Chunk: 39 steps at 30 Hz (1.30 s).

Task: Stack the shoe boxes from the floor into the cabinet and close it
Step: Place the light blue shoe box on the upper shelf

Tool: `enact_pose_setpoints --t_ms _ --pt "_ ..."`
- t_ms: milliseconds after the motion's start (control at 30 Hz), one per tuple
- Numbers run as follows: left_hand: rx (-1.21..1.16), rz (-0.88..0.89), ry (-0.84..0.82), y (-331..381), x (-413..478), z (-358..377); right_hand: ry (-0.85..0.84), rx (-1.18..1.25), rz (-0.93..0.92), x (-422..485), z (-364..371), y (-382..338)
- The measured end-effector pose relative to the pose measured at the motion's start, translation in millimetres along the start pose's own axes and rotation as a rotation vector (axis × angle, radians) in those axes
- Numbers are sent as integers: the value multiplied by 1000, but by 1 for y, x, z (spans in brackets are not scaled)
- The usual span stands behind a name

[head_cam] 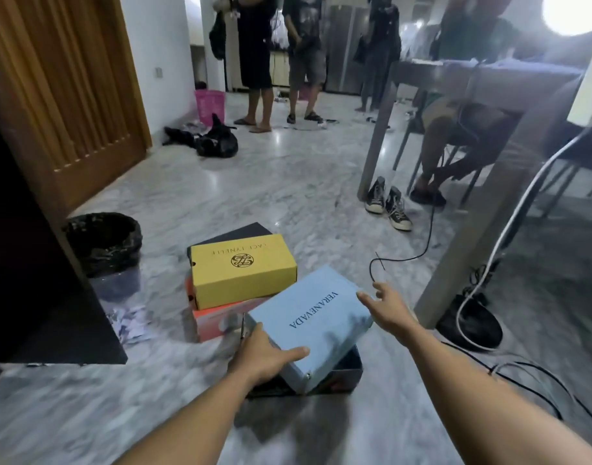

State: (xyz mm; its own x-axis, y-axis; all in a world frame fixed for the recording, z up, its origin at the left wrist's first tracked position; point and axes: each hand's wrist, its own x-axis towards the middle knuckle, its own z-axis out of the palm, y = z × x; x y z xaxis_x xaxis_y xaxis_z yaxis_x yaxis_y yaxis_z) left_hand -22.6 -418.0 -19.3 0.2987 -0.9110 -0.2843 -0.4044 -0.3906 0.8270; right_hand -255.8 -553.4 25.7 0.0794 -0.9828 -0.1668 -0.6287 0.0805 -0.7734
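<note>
Both hands are reaching down to the blue box (pixel 316 322), which is sitting tilted on top of an open black box (pixel 341 374) on the marble floor (pixel 254 182). At the box's near left corner the left hand (pixel 264 359) is gripping it, thumb lying across the lid and fingers wrapping the left edge. At the far right corner the right hand (pixel 387 305) is spread open, fingertips just touching or nearly touching the box edge; it is not closing on anything. Going from the left: a dark cabinet (pixel 36 263) is filling the left edge, with a wooden door (pixel 69 95) standing behind it. Beside the cabinet a bin (pixel 106 250) lined with a black bag is standing on the floor. Right of the bin, a yellow box (pixel 242 268) is lying on an orange box (pixel 220 318), with another dark box (pixel 241 231) showing behind them; this stack is just left of the blue box. Farther back, a black bag (pixel 217 142) and a pink basket (pixel 210 105) are lying near several people standing. On the right, a pair of sneakers (pixel 387 203) is sitting by a table leg (pixel 378 135), a person is sitting under the table, and cables (pixel 422 243) are trailing across the floor.
</note>
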Motion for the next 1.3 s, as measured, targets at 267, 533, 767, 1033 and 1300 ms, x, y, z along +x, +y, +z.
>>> enact_pose_setpoints --t_ms 267,533,767,1033,1300 --pt "-24 -82 70 -44 8 82 -73 115 51 75 25 72" --pt "-173 105 215 -81 40 60 42 150 -29 54 57 88" --pt "-212 48 266 -112 32 8 -93 215 -154 14 95 95" --pt "-279 74 259 -98 18 1 -93 266 -282 -4 95 75" --pt "-303 183 359 -74 -60 -57 -113 266 -373 -59 91 21"
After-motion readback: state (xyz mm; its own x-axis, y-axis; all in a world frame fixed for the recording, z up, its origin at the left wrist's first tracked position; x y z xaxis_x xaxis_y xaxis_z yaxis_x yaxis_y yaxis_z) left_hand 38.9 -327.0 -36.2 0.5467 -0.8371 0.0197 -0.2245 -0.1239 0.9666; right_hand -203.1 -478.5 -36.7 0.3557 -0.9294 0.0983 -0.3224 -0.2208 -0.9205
